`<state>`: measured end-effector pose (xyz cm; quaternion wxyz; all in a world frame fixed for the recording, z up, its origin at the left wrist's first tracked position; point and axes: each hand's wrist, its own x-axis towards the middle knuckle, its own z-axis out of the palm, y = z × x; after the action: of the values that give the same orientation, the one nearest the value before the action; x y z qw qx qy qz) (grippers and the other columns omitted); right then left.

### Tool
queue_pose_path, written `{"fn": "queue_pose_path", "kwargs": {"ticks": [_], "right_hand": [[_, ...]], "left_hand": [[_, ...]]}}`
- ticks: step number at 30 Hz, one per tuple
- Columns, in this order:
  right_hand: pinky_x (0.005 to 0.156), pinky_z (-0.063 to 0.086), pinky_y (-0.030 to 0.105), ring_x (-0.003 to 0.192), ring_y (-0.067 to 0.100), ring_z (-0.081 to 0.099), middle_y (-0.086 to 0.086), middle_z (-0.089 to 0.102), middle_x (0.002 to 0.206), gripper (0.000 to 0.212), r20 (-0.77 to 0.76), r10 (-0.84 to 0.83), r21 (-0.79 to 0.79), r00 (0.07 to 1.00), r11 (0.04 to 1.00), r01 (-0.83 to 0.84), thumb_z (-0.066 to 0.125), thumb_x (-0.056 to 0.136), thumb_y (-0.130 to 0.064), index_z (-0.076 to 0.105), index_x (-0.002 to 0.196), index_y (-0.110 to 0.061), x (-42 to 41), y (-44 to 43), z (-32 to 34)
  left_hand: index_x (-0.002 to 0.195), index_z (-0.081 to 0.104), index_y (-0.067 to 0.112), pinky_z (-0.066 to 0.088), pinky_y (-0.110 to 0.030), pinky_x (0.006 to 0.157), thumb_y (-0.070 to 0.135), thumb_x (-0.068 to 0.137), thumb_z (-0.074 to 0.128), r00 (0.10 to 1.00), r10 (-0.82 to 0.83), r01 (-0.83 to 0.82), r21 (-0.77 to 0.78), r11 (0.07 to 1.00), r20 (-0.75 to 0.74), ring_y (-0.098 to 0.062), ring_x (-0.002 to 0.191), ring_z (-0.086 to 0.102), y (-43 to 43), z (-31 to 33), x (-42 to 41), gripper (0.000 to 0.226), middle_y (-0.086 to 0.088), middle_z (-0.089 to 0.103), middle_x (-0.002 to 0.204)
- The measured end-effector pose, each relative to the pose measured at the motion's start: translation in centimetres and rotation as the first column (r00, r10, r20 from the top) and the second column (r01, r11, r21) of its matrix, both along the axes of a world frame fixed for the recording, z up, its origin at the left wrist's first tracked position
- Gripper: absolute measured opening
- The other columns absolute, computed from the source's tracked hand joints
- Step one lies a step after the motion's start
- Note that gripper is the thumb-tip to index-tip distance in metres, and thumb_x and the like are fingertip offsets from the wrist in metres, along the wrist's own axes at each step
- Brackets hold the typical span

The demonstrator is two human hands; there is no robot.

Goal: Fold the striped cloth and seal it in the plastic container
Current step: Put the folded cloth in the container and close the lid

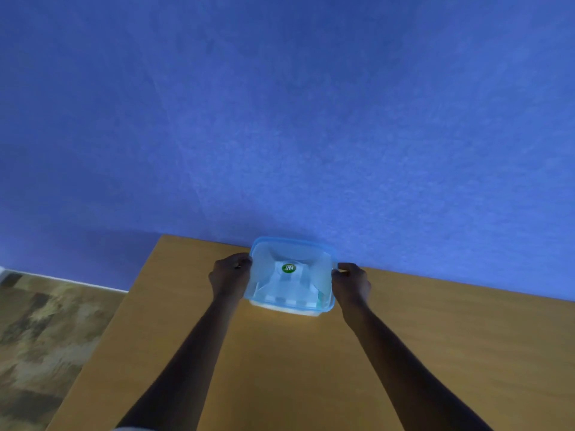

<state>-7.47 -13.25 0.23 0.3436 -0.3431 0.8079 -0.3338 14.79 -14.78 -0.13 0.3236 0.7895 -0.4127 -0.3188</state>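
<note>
Blue wall (pixel 280 104) is standing behind your table (pixel 295 368). Your left hand (pixel 231 275) and right hand (pixel 351 283) are pinching the lid (pixel 292 284) onto the box (pixel 289 310), cloth (pixel 287 298) folded inside; only snapping shut is waiting.

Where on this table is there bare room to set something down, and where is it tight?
Bare wood lies on the table right of the right hand, between the forearms, and left of the left hand up to the table's edge. It is tight behind the container, which nearly meets the blue wall.
</note>
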Motion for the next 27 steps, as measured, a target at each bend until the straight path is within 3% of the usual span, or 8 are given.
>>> {"fn": "queue_pose_path", "kwargs": {"ticks": [7,12,16,19,22,25,27], "right_hand": [[0.095,0.047,0.033,0.117,0.034,0.059,0.016,0.072,0.116,0.028,0.006,-0.006,0.045,1.0,0.999,0.006,0.061,0.086,-0.016,0.073,0.111,-0.011,0.2,-1.4,-2.2],[0.089,0.046,0.031,0.114,0.035,0.06,0.016,0.072,0.114,0.026,-0.046,0.006,0.031,0.999,1.0,-0.005,0.059,0.088,-0.015,0.074,0.108,-0.009,0.5,-2.1,-2.5],[0.087,0.046,0.03,0.111,0.033,0.062,0.014,0.074,0.109,0.024,-0.05,0.013,0.011,0.999,1.0,-0.013,0.059,0.088,-0.015,0.073,0.107,-0.008,0.6,-2.0,-2.8],[0.087,0.047,0.03,0.11,0.031,0.063,0.012,0.074,0.106,0.024,-0.035,0.022,0.005,0.999,1.0,-0.022,0.06,0.088,-0.017,0.072,0.107,-0.009,0.6,-1.7,-3.1],[0.084,0.046,0.029,0.107,0.031,0.064,0.01,0.075,0.102,0.023,-0.021,0.035,0.003,0.999,0.999,-0.035,0.062,0.09,-0.022,0.072,0.108,-0.011,0.4,-1.4,-3.4],[0.09,0.05,0.034,0.109,0.032,0.063,0.012,0.073,0.105,0.028,0.031,0.024,0.015,0.999,1.0,-0.025,0.061,0.092,-0.028,0.069,0.112,-0.011,0.1,-1.1,-3.6],[0.094,0.051,0.039,0.112,0.033,0.062,0.014,0.071,0.112,0.033,0.071,0.007,0.041,0.997,0.999,-0.01,0.061,0.093,-0.033,0.068,0.115,-0.009,0.1,-0.9,-3.8]], "left_hand": [[0.101,0.08,0.026,0.046,-0.029,0.091,0.027,0.091,0.062,0.998,-0.027,0.025,0.03,0.999,0.057,-0.027,0.106,0.069,-1.9,-2.2,0.0,0.02,-0.002,0.078,0.106],[0.097,0.08,0.026,0.039,-0.023,0.082,0.028,0.092,0.061,0.998,-0.024,0.024,0.004,1.0,0.063,-0.026,0.102,0.07,-2.7,-3.2,0.1,0.02,-0.001,0.079,0.103],[0.093,0.078,0.027,0.035,-0.027,0.076,0.03,0.095,0.051,0.987,-0.078,0.066,0.087,0.994,0.142,-0.031,0.098,0.067,-2.7,-4.0,0.6,0.027,-0.005,0.076,0.094],[0.102,0.079,0.026,0.035,-0.027,0.078,0.036,0.096,0.053,0.993,-0.052,0.042,0.105,0.994,0.101,-0.033,0.103,0.066,-2.4,-4.9,0.9,0.028,-0.007,0.077,0.103],[0.098,0.08,0.02,0.037,-0.028,0.078,0.049,0.095,0.056,1.0,-0.013,0.01,0.118,0.993,0.022,-0.034,0.101,0.067,-1.9,-5.7,1.2,0.037,-0.009,0.077,0.102],[0.093,0.077,0.018,0.053,-0.034,0.085,0.065,0.091,0.051,1.0,0.001,0.005,0.213,0.977,-0.025,-0.034,0.093,0.069,-1.7,-6.0,1.5,0.053,-0.011,0.075,0.096],[0.09,0.073,0.012,0.062,-0.042,0.079,0.072,0.089,0.045,0.999,0.008,0.004,0.266,0.964,-0.044,-0.032,0.078,0.072,-1.4,-6.0,1.4,0.066,-0.01,0.073,0.086]]}}
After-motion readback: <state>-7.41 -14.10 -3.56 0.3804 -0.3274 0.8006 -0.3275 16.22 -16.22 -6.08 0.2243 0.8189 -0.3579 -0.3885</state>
